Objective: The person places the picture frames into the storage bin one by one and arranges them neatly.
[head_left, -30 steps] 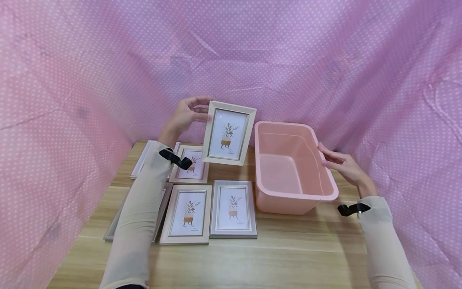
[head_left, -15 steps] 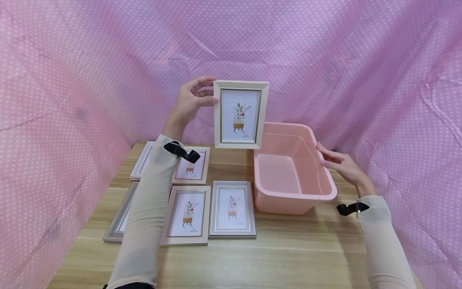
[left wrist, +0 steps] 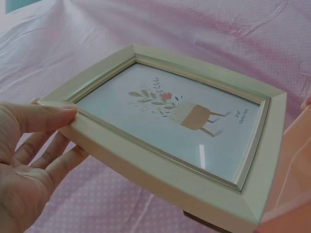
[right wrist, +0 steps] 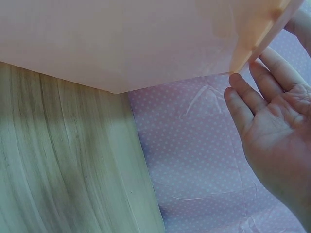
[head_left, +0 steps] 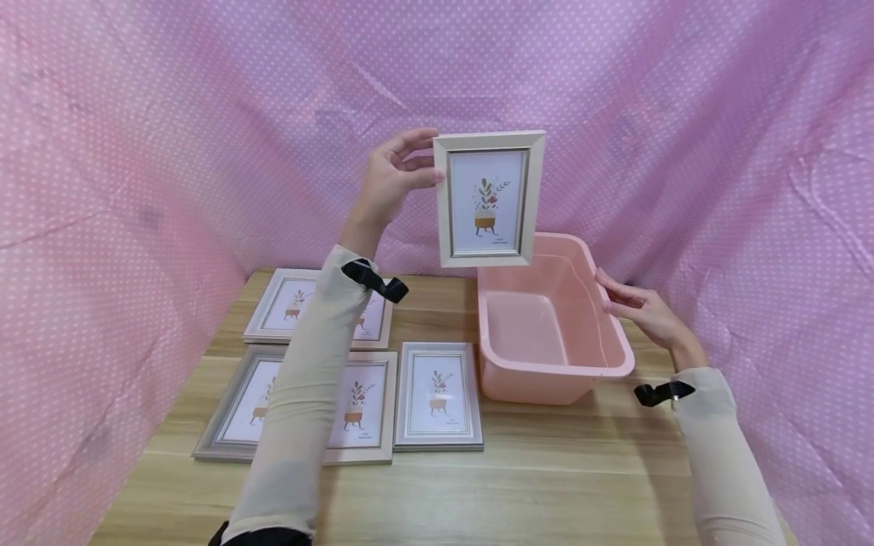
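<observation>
My left hand (head_left: 389, 178) pinches a cream picture frame (head_left: 488, 201) by its left edge, thumb on the front and fingers behind. Raised and nearly upright, the frame overlaps the far left part of a pink plastic tub (head_left: 556, 371) in the head view. A drawing of a potted plant shows behind its glass (left wrist: 160, 114). On the tub's right side, my right hand (head_left: 652, 318) holds the rim, its fingertips (right wrist: 235, 80) beneath the edge in the right wrist view. The visible inside of the tub holds nothing.
Several more picture frames lie face up left of the tub, among them a grey frame (head_left: 228, 428), a white frame (head_left: 273, 303) and a silvery frame (head_left: 439, 436). My left sleeve covers parts of some. A pink dotted cloth (head_left: 478, 61) hangs around the wooden table (head_left: 519, 485).
My left hand has lifted the cream frame and carried it rightward from beside the tub to above its far left part; its tilt has lessened. My right hand stays at the rim.
</observation>
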### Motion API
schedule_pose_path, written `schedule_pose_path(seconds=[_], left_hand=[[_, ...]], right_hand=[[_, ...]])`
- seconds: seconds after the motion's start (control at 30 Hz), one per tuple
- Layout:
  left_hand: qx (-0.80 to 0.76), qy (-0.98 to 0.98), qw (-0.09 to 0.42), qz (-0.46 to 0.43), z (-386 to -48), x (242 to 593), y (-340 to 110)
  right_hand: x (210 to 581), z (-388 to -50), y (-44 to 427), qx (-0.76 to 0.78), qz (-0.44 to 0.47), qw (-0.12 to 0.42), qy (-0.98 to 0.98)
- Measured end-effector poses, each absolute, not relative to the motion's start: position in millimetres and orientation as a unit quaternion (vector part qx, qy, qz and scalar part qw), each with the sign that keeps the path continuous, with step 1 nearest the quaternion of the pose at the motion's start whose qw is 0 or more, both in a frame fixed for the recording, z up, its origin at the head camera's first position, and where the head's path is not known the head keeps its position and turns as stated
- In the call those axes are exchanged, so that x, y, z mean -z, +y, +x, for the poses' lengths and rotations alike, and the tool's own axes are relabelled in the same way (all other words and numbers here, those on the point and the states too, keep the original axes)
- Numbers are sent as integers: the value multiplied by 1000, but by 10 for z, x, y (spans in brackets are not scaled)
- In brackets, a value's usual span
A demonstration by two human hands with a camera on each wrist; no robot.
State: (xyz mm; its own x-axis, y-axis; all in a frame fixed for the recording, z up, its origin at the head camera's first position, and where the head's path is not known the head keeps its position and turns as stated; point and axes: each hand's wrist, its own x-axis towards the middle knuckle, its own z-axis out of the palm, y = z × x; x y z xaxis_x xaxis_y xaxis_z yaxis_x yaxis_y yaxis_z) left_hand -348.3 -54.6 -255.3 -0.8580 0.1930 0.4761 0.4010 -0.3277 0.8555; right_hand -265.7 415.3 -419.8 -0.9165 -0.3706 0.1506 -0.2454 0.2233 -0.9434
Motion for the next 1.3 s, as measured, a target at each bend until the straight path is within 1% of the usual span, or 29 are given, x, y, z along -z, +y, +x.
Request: schedule_pose_path(seconds=[0.23, 0.47, 0.73, 1.0, 1.3], left_hand=[[784, -561, 60, -260, -3527, 2575, -262], [789, -557, 61, -251, -3573, 2655, -35], [780, -569, 54, -255, -3659, 2738, 123], [767, -590, 43, -251, -3728, 2859, 284], [746, -613, 42, -258, -3803, 3020, 421]], right_hand=[[4212, -2671, 4155, 558, -170, 38, 811], [4228, -2658, 4153, 572, -197, 48, 795], [4223, -2686, 4147, 575, -207, 44, 790], [4249, -2669, 4184, 556, -191, 37, 808], [4278, -2712, 4168, 589, -216, 33, 778]])
